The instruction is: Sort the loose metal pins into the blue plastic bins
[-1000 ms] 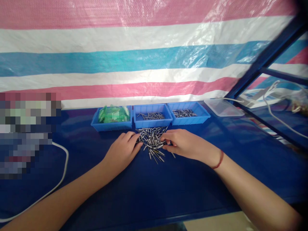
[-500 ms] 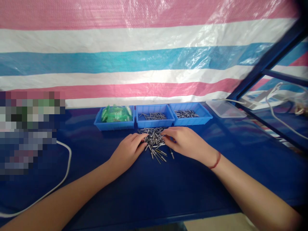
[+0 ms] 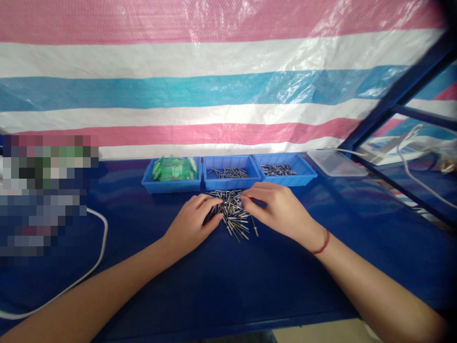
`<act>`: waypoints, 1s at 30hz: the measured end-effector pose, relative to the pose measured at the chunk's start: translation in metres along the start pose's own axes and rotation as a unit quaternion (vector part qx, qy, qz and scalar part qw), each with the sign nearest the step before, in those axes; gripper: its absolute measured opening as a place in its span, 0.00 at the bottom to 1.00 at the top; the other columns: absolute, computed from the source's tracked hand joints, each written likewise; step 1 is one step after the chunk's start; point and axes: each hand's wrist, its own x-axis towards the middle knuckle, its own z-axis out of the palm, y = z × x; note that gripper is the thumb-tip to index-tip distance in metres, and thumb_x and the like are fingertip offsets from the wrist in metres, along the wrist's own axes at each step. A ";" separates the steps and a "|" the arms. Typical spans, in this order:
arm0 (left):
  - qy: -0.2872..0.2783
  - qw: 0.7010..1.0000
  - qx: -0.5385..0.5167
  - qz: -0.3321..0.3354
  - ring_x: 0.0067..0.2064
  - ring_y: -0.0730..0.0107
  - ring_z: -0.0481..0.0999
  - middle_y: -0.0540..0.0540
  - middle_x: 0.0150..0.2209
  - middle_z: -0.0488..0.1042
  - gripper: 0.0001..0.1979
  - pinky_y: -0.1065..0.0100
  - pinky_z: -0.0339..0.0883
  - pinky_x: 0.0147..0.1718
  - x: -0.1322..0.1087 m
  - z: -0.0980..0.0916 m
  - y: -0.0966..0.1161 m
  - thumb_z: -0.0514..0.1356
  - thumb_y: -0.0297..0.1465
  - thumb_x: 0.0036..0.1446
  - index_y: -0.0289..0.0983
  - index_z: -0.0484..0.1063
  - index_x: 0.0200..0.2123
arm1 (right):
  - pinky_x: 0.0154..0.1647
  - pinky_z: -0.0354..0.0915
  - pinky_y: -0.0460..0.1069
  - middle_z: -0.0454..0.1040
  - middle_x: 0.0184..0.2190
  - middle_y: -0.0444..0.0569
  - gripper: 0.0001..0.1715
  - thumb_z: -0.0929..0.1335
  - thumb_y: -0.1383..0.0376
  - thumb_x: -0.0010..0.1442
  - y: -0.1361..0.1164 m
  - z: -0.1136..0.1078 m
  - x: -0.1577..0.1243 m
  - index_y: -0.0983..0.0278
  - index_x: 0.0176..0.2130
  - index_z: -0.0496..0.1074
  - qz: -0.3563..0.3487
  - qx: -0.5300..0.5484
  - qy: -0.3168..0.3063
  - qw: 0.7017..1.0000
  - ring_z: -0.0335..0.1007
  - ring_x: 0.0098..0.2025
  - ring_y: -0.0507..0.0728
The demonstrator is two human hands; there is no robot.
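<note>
A loose pile of silvery blind rivets (image 3: 233,214) lies on the blue tabletop. At its left edge is my left hand (image 3: 193,219), thumb and fingers apart, with the fingertips touching the outer rivets. My right hand (image 3: 271,205) reaches in from the right. Its thumb and forefinger come together in a pinch at the pile's upper right, and what lies between them is hidden. Just behind the pile, a middle blue bin (image 3: 232,184) and a right blue bin (image 3: 291,179) hold more rivets. The left blue bin (image 3: 171,186) contains green plastic packaging (image 3: 174,169).
A translucent plastic lid (image 3: 337,163) lies right of the bins, near a dark blue metal frame (image 3: 378,125). On the left a white cable (image 3: 104,233) curves across the table (image 3: 228,290). Striped sheeting (image 3: 214,90) hangs behind.
My left hand has opened its thumb and fingers slightly wider at the pile's edge. The right hand has shifted only a little, still pinched at the upper right. The bins stay put.
</note>
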 end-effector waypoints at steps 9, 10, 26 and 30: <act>0.041 0.982 -0.156 -0.098 0.35 0.70 0.73 0.48 0.37 0.76 0.11 0.69 0.66 0.36 0.002 -0.002 0.007 0.57 0.35 0.61 0.38 0.73 0.43 | 0.39 0.66 0.50 0.76 0.28 0.47 0.15 0.63 0.61 0.64 -0.013 0.027 -0.001 0.62 0.32 0.76 0.046 0.231 0.043 0.971 0.72 0.35 0.55; 0.045 0.977 -0.177 -0.112 0.35 0.70 0.73 0.48 0.37 0.76 0.11 0.70 0.66 0.36 0.002 -0.001 0.006 0.56 0.36 0.61 0.38 0.73 0.43 | 0.39 0.66 0.50 0.76 0.28 0.47 0.15 0.63 0.61 0.64 -0.014 0.029 -0.001 0.62 0.32 0.76 0.044 0.233 0.042 0.971 0.72 0.35 0.55; 0.068 0.955 -0.253 -0.137 0.35 0.72 0.74 0.50 0.34 0.75 0.11 0.72 0.66 0.35 0.000 0.001 0.004 0.55 0.38 0.61 0.37 0.73 0.39 | 0.37 0.65 0.49 0.74 0.31 0.49 0.08 0.66 0.66 0.62 -0.019 0.039 -0.004 0.63 0.37 0.75 0.008 0.193 0.032 0.981 0.70 0.34 0.54; 0.070 0.958 -0.247 -0.131 0.35 0.71 0.74 0.49 0.35 0.76 0.10 0.72 0.66 0.35 0.000 0.002 0.004 0.57 0.37 0.60 0.38 0.74 0.39 | 0.39 0.66 0.50 0.75 0.32 0.49 0.08 0.65 0.66 0.62 -0.018 0.041 -0.004 0.63 0.34 0.74 0.000 0.197 0.047 0.979 0.70 0.36 0.54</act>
